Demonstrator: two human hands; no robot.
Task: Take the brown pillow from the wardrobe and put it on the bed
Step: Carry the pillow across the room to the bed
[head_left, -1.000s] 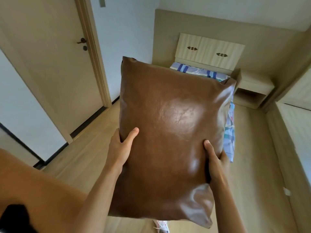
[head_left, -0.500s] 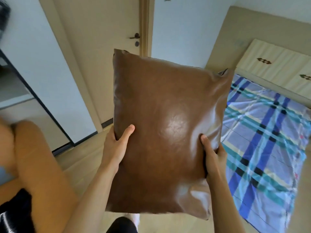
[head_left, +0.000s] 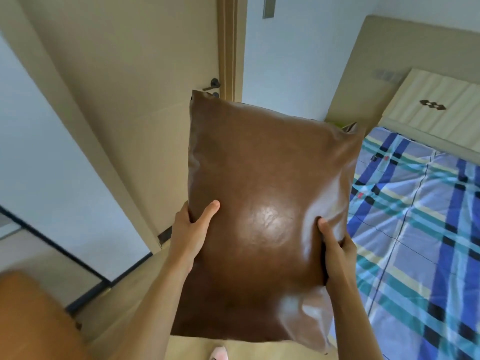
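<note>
While a brown pillow [head_left: 265,203] is held up in front of the camera, it is gripped at both long edges by two bare hands. The left hand [head_left: 189,235] is closed around the pillow's left edge, with the thumb laid across the glossy front and the other fingers hidden behind it. The right hand [head_left: 335,253] is clamped on the right edge in the same way, the thumb pressed into the leather-like cover so that creases are raised there. The pillow is carried upright in the air, apart from the bed [head_left: 420,229], which is seen just to its right, covered by a blue, teal and pale checked sheet. A padded cream headboard [head_left: 436,105] is seen at the bed's far end. Behind the pillow, a beige door [head_left: 145,74] with a dark handle [head_left: 211,84] is shown closed. Pale wooden flooring [head_left: 197,349] is glimpsed below the pillow.
</note>
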